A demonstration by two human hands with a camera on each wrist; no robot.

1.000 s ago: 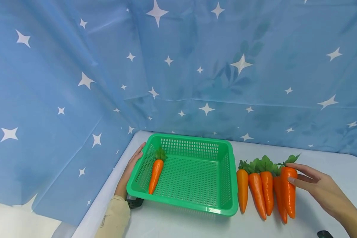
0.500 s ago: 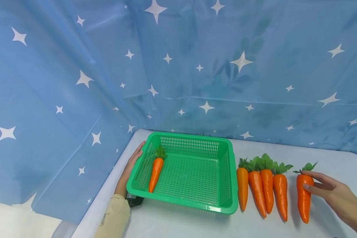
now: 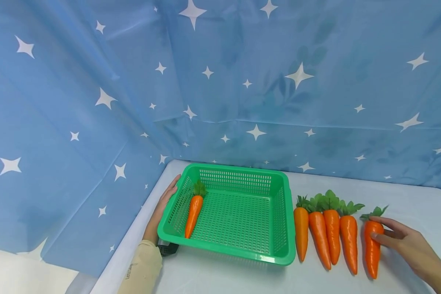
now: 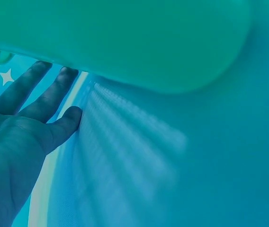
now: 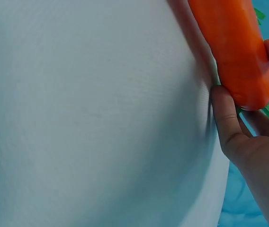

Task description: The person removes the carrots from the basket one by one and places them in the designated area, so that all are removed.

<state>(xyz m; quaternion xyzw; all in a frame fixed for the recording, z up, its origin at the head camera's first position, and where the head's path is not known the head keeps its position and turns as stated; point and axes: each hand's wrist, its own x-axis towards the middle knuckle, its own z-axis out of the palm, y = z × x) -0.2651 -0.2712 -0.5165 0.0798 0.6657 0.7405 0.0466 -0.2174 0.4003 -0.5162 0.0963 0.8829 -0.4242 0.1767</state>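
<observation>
My right hand (image 3: 406,243) pinches the upper end of an orange carrot (image 3: 372,255) with leafy green tops, at the right of the table. In the right wrist view, thumb and fingers hold both sides of this carrot (image 5: 241,52) at its thick end. The green perforated plastic basket (image 3: 226,250) stands left of centre, with one carrot (image 3: 194,214) lying along its left side. My left hand (image 3: 159,210) rests against the basket's left outer wall. Its fingers are extended under the rim in the left wrist view, where the hand (image 4: 16,146) touches the basket (image 4: 139,42).
Several carrots lie side by side between the basket and the right hand, among them an outer carrot (image 3: 349,243). A white cloth covers the table (image 3: 220,277). A blue star-patterned curtain (image 3: 220,102) hangs behind and at the left. A black object (image 3: 168,248) sits by the left wrist.
My right hand has lifted the carrot off the others, carried it right, and lowered it slightly beside the row. The left hand and basket stay in place.
</observation>
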